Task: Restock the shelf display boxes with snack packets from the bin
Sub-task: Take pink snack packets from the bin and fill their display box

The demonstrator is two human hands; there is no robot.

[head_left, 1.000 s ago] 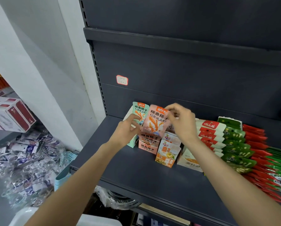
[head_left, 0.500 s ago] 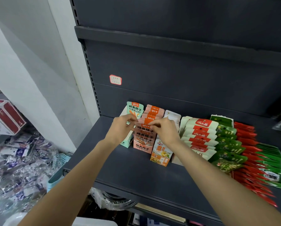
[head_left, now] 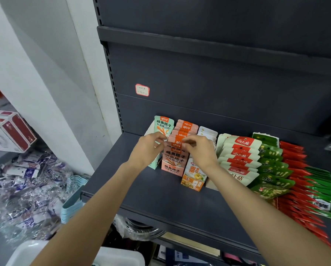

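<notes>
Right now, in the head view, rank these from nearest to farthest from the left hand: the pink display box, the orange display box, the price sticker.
1. Pink display box, touching the left hand, just right.
2. Orange display box, further right.
3. Price sticker, up on the back panel.

We see soft, even light with no hard shadows. The white wall (head_left: 36,60) on the left is the brightest part. The dark shelf (head_left: 160,192) takes in most of the light and looks dull. The clear bags (head_left: 26,185) shine with small bright spots. Straight lines bend near the edges. The far right edge is smeared and blurry, and the red packets (head_left: 299,191) there look fuzzy.
</notes>
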